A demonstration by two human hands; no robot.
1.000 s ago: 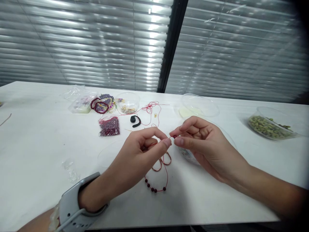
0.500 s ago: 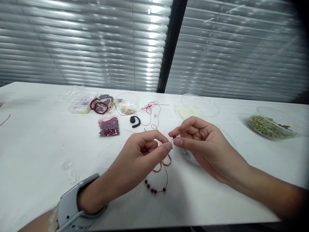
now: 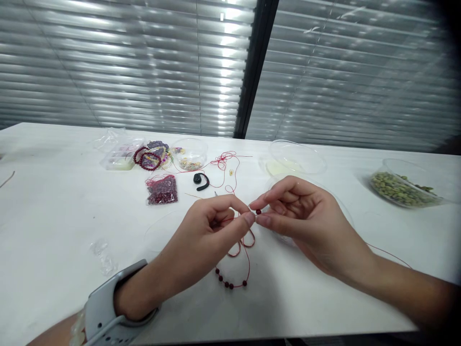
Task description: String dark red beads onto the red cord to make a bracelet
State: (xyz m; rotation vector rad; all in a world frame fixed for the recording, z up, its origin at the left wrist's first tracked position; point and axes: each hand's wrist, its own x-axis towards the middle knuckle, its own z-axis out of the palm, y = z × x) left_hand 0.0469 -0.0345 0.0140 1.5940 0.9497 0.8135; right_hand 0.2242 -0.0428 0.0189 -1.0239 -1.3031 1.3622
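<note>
My left hand [image 3: 212, 230] pinches the thin red cord [image 3: 249, 257] between thumb and index finger. Just right of it, my right hand [image 3: 302, 211] is closed with a dark red bead [image 3: 258, 212] between thumb and index finger. The fingertips of both hands almost meet, and they hide where the cord runs at the bead. Below the left hand, the cord hangs in a loop with several dark red beads [image 3: 226, 284] strung on it. Rose-gold scissor handles [image 3: 248, 239] lie behind the cord, partly covered by the left hand.
Beyond my hands are a bag of dark red beads [image 3: 162, 190], a black earpiece [image 3: 201, 181], tangled red cord [image 3: 225, 161], beaded bracelets [image 3: 150, 161] and a clear tub [image 3: 190, 154]. A container of green pieces [image 3: 405, 187] stands right. Crumpled clear plastic [image 3: 103, 257] lies left.
My right fingertips have come slightly closer to my left ones, and the bead has shifted a little down and left. A stretch of red cord now shows beside my right wrist.
</note>
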